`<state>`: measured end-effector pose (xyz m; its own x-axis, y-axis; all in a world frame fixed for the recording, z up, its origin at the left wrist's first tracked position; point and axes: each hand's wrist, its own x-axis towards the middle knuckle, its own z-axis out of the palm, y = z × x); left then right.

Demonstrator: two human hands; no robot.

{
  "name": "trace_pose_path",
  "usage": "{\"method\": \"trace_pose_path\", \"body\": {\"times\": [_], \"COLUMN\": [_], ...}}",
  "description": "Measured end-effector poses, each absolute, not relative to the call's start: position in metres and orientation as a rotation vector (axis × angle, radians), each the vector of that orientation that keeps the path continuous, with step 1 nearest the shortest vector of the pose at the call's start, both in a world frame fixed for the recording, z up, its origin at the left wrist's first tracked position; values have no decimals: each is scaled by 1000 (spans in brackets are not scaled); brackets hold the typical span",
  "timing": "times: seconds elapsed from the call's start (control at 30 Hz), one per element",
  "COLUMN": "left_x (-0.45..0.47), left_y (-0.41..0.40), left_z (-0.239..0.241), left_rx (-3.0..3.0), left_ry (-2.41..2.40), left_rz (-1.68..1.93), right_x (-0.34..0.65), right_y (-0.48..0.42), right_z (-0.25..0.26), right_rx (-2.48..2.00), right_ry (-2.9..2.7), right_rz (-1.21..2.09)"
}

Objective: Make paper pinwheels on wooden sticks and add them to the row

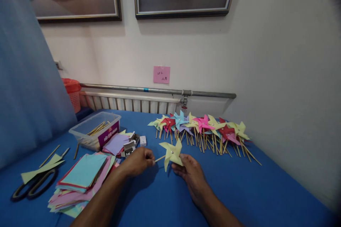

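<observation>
A pale yellow paper pinwheel [173,152] with a shiny pin at its centre is held up between my two hands, over the blue tabletop. My left hand [140,161] is closed around the end of its thin wooden stick [160,159], which points to the left. Fingers and thumb of my right hand [189,172] pinch the pinwheel's right-hand edge. Behind it lies a row of finished pinwheels [204,124] in yellow, red, blue, pink and purple, their sticks pointing toward me.
At left are a clear plastic box [93,131] of sticks, small boxes of pins [129,148], a stack of coloured paper [82,172] and black-handled scissors [42,184] partly under a yellow paper strip. A radiator [133,104] and pipe [128,88] run along the wall.
</observation>
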<state>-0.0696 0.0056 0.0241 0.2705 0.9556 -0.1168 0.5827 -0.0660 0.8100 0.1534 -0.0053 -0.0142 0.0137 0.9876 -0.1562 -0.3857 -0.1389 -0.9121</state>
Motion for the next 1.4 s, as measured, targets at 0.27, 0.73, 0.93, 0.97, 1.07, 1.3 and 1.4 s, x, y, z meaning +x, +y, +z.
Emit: {"method": "trace_pose_path", "body": {"times": [0.27,0.73,0.93,0.97,1.07,1.3,1.4], "left_x": [-62,-53,-52,-53,-52,-50,-51], "left_y": [8,6,5,5,4,5,7], "left_z": [15,11,11,10,11,9,6], "left_rx": [1573,1533,1552,1557,1580,1563,1555], "left_ry": [1383,1281,1250,1247,1250,1261,1257], "left_rz": [760,716,676,671,651,673,682], "right_x": [152,150,149,149,149,150,150], "right_y": [-8,-6,-4,-4,-3,-4,-3], "right_z": [-15,-20,-22,-23,-24,-25,-25], "right_rx": [-993,-987,-955,-948,-933,-930,-936], "right_ry": [-726,-817,-832,-840,-860,-904,-944], "right_rz": [1399,1397,1382,1385,1377,1366,1376]}}
